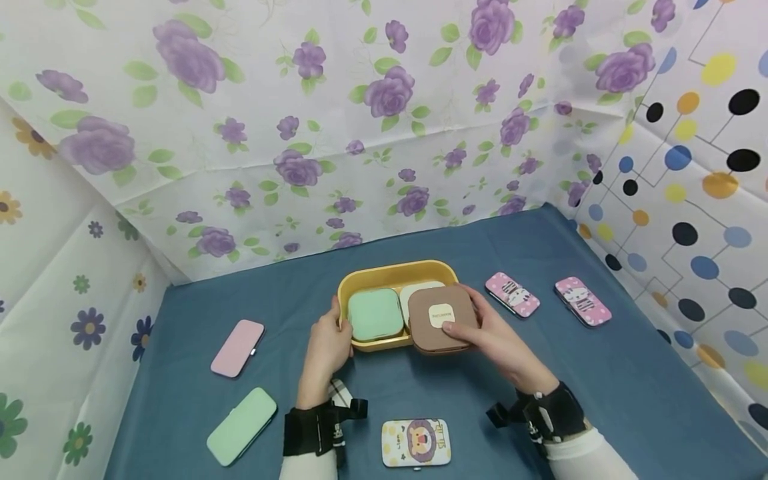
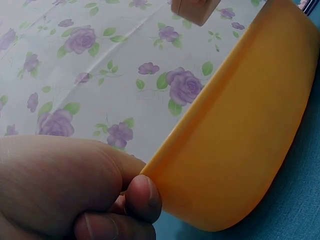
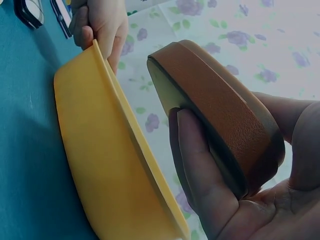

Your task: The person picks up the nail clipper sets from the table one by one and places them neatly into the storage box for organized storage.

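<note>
My left hand (image 1: 328, 341) pinches the left rim of a yellow plastic bin (image 1: 396, 272) between thumb and fingers; the left wrist view shows the bin wall (image 2: 240, 130) close up. With thumb on top and fingers underneath, my right hand (image 1: 504, 343) grips a brown rounded-square case (image 1: 429, 337) bearing a cream label. That case is held above the right front part of the bin, apart from the wall in the right wrist view, where its side (image 3: 215, 100) shows. Inside the bin lie a mint-green square case (image 1: 375, 313) and a whitish one (image 1: 414, 291), partly hidden by the brown case.
Left on the blue cloth (image 1: 288, 293) lie a pink flat case (image 1: 237, 348) and a green one (image 1: 243, 427). A lion-print case (image 1: 416, 443) is at the front. Two pink patterned cases (image 1: 513, 294) lie on the right. Patterned curtains (image 1: 360, 167) border the table.
</note>
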### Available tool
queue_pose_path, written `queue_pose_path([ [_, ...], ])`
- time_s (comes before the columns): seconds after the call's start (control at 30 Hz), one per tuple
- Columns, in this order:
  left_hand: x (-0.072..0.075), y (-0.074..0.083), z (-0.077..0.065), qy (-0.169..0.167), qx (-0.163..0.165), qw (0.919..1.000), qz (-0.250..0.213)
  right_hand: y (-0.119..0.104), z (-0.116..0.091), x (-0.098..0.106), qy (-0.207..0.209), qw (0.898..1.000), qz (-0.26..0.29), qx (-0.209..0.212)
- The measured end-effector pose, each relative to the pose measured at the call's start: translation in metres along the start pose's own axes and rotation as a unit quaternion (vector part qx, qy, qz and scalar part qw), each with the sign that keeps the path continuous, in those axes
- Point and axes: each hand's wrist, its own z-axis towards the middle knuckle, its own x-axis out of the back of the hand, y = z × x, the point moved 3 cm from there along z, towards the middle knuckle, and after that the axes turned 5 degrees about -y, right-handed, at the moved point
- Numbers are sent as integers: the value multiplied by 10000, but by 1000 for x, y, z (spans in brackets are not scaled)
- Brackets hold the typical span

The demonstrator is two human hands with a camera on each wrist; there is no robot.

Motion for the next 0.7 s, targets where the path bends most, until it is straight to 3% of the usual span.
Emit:
queue_pose_path([
  [0.7, -1, 2, -1, 45, -56, 10000, 55, -23, 31, -31, -118, 9993, 16, 350],
])
